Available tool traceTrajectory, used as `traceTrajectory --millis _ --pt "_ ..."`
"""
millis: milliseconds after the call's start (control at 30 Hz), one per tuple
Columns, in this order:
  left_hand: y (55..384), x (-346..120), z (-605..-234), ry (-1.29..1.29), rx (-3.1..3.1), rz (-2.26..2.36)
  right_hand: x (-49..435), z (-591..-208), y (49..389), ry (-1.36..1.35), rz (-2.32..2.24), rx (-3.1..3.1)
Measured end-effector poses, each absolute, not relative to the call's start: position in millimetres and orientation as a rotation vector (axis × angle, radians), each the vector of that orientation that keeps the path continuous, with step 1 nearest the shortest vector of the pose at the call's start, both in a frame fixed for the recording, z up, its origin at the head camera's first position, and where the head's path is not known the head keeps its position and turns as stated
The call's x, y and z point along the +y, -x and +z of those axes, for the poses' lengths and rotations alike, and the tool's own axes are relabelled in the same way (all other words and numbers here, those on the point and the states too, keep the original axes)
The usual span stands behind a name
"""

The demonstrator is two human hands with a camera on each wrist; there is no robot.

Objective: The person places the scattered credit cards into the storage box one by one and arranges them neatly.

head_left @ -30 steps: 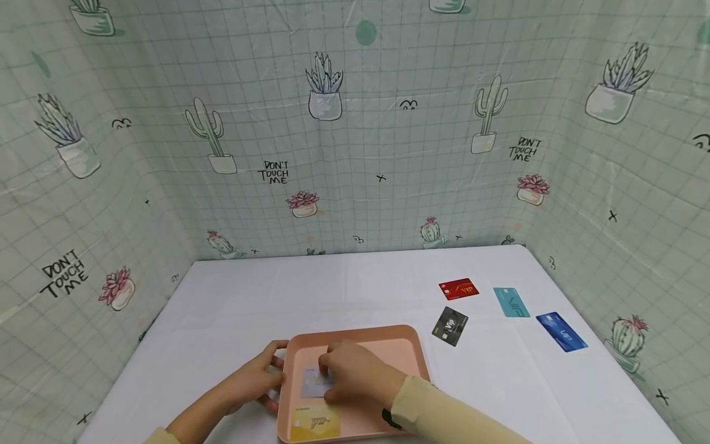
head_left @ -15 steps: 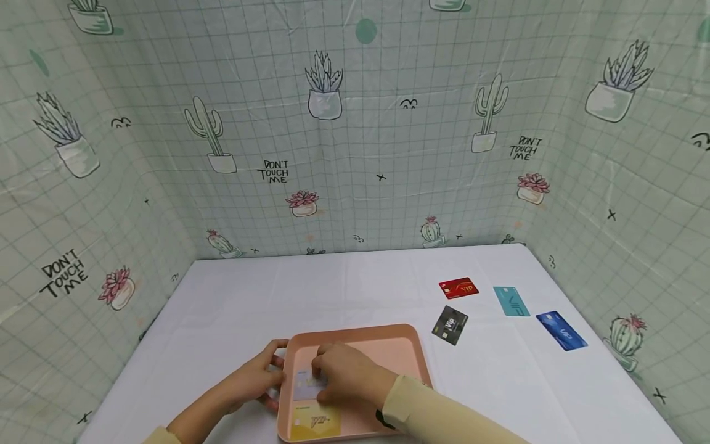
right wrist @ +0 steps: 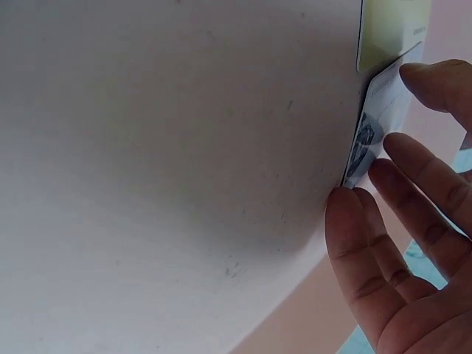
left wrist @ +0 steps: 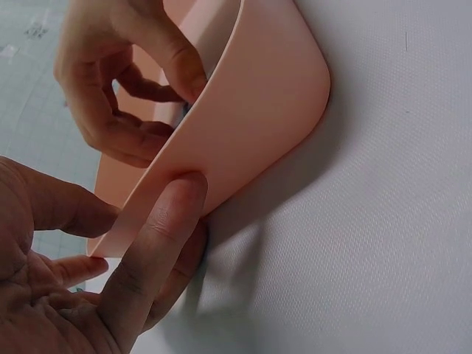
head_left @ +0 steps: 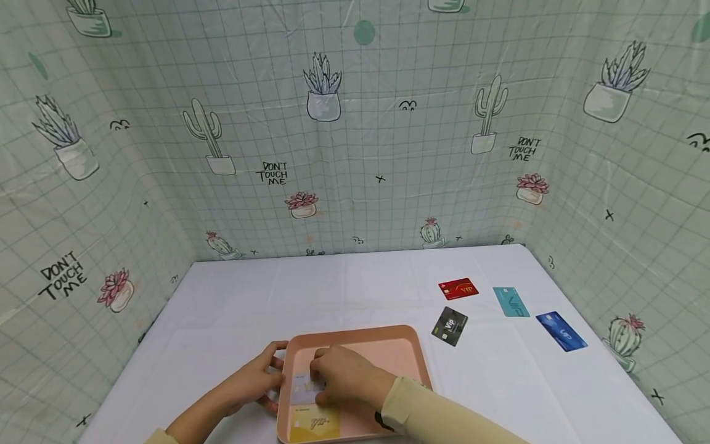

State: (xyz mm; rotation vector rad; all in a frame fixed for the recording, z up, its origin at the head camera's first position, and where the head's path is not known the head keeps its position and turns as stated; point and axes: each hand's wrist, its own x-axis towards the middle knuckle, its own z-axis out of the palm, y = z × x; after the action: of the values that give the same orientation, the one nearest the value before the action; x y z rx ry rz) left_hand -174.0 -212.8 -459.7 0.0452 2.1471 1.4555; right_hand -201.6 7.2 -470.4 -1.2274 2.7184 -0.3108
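Note:
A pink tray [head_left: 383, 348] stands at the front of the table. My left hand [head_left: 249, 383] holds its left side; in the left wrist view, fingers of the left hand [left wrist: 140, 258] lie on both sides of the tray wall [left wrist: 258, 81]. Inside the tray, my right hand [head_left: 349, 373] holds a lavender card [head_left: 302, 390] by its edges. The right wrist view shows this card [right wrist: 380, 110] between the thumb and fingertips of the right hand [right wrist: 420, 243], one edge tilted up. Just below it lies a yellow card [head_left: 315, 424], and the two meet edge to edge or overlap slightly.
On the table right of the tray lie a red card [head_left: 458, 288], a black card [head_left: 450, 325], a teal card [head_left: 511, 302] and a blue card [head_left: 561, 331]. A cactus-print cloth [head_left: 355, 142] walls in the white table [head_left: 266, 296] at back and sides.
My right hand has shifted the lavender card left and toward me, up against the yellow card. The left hand stays at the tray's side.

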Motion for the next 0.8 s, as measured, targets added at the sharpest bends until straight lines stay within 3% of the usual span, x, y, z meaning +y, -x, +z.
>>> traceTrajectory --millis 800 --pt "172.1 -211.1 -456.8 -0.024 2.158 1.453 9.1 -466.8 202.1 1.226 -0.309 2.719"
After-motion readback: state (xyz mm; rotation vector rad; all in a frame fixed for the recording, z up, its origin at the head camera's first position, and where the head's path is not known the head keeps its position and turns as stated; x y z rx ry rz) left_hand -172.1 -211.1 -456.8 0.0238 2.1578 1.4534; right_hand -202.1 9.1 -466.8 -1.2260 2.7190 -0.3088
